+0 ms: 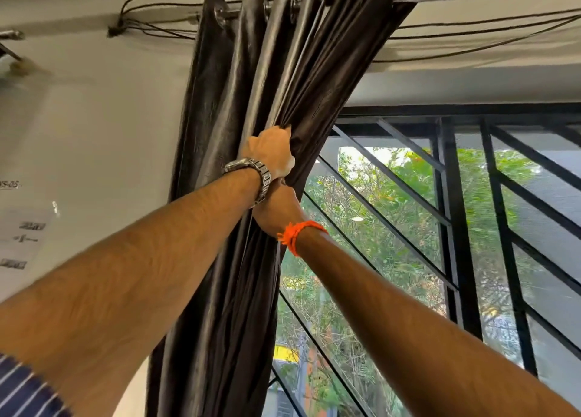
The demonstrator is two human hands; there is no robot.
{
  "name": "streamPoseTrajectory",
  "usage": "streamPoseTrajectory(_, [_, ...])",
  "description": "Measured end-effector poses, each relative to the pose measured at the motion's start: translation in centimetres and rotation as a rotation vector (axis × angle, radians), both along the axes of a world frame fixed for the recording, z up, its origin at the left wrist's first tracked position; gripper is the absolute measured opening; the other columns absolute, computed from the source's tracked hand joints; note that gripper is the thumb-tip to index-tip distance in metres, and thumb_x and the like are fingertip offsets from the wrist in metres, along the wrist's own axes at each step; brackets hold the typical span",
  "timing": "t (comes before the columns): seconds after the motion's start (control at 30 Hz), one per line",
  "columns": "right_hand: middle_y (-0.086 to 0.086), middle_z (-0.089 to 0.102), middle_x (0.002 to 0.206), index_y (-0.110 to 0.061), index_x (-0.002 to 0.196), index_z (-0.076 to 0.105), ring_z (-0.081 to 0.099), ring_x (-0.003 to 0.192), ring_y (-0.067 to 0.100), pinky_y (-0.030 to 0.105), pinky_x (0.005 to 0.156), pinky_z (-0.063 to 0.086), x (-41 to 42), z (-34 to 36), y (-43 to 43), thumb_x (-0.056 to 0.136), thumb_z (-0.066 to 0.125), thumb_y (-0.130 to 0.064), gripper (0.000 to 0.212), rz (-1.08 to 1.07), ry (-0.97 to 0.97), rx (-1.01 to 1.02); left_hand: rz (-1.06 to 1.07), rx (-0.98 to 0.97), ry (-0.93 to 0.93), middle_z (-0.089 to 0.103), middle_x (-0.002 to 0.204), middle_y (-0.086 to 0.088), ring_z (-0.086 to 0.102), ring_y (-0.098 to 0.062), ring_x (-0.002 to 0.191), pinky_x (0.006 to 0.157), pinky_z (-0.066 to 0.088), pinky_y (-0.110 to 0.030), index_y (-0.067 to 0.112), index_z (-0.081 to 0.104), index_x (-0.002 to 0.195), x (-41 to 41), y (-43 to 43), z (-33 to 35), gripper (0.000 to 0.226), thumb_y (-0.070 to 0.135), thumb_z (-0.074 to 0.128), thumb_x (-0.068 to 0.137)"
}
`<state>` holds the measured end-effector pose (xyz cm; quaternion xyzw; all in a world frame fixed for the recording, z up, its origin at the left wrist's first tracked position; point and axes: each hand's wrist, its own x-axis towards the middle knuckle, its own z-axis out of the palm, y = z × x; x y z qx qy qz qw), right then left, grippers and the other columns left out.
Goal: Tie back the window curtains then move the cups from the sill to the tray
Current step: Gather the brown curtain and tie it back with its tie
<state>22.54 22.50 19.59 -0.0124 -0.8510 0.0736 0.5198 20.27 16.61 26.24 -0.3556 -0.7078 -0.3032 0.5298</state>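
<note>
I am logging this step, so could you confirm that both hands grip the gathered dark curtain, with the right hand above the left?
Not quite. The head view shows the left hand, the one with the metal watch, above the right hand, not below it. The rest holds: both hands grip the gathered dark curtain.

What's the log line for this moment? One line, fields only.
dark curtain: bunched | left hand: grips it | right hand: grips it just below | cups, tray: not in view
</note>
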Motion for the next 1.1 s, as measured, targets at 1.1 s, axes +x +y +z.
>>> streamPoseTrajectory(1.1, [0.012,0.059,0.127,-0.008,0.130,0.050,0.057,0.117,0.031,0.037,0.094,0.050,11.7,-5.3,6.8,0.079,0.074,-0.040,0.065,-0.013,-0.116,-0.078,0.195,0.083,0.054,-0.001,0.161,-0.011,0.029,-0.045,0.132,0.091,0.046,-0.052,0.025,0.022,0.151,6.6,7.2,-4.7,0.084,0.015,0.066,0.079])
